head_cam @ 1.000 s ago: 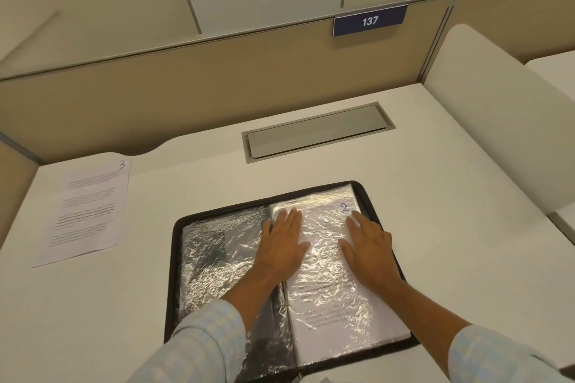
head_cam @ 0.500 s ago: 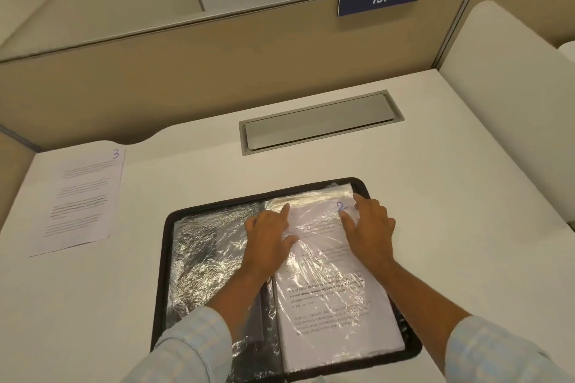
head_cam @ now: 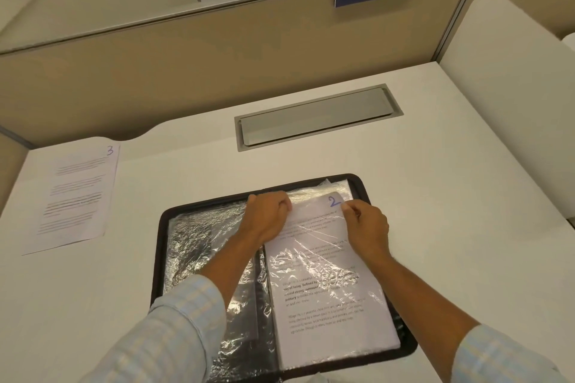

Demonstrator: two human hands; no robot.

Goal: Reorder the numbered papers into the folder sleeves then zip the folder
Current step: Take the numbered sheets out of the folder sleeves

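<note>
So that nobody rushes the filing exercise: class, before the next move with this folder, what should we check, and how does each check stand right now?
1. Folder lies open and flat on the desk: ok.
2. Left hand pinches the top edge of paper 2: ok.
3. Right hand pinches the same edge beside the written 2: ok.
4. Paper 2 fully seated in its sleeve: cannot tell; the plastic is crinkled and glaring.
5. Paper 3 filed: not ok; it lies loose on the desk, left of the folder.
6. Folder zipped: not ok.
</note>
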